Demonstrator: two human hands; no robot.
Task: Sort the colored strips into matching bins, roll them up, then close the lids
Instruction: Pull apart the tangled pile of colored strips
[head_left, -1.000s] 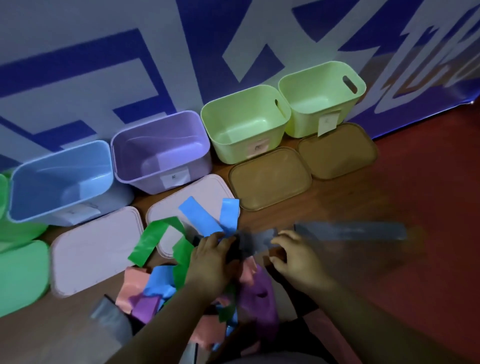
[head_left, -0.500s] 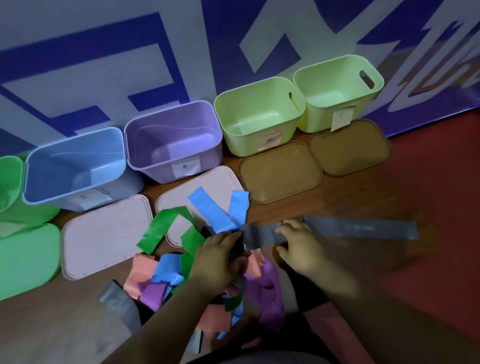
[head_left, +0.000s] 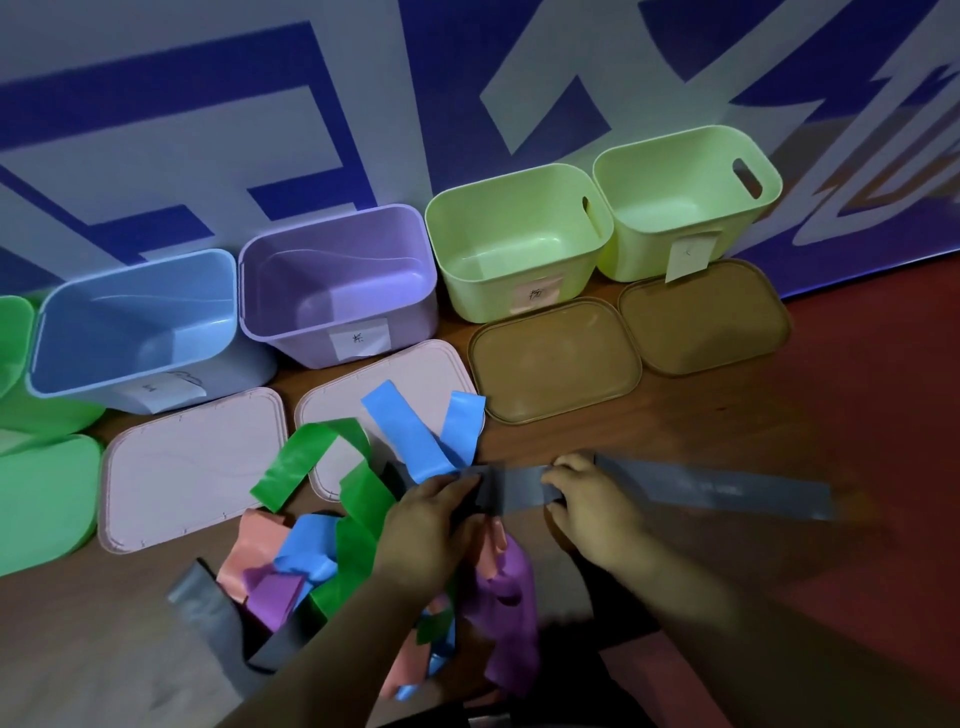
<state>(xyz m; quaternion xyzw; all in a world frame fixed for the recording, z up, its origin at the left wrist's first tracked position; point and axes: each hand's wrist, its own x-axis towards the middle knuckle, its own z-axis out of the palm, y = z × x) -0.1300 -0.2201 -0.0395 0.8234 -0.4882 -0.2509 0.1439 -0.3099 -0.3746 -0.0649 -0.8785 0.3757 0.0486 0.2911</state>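
We are seeing both hands holding grey strip (head_left: 717, 488) just right of strip pile (head_left: 332, 561). Left hand (head_left: 426, 530) fingers clamping its pile-side end, right hand (head_left: 592, 501) fingers pinching it farther along. Blurred tail stretching right, away from pile.

grey strip (head_left: 727, 491) out right of right hand (head_left: 592, 501): thin smooth film, matt. purple bin (head_left: 337, 283) beyond left hand (head_left: 431, 525): smooth plastic, slight sheen. brown lid (head_left: 556, 358) beyond right hand: matt plastic. floor (head_left: 701, 421): wood-grain, matt.
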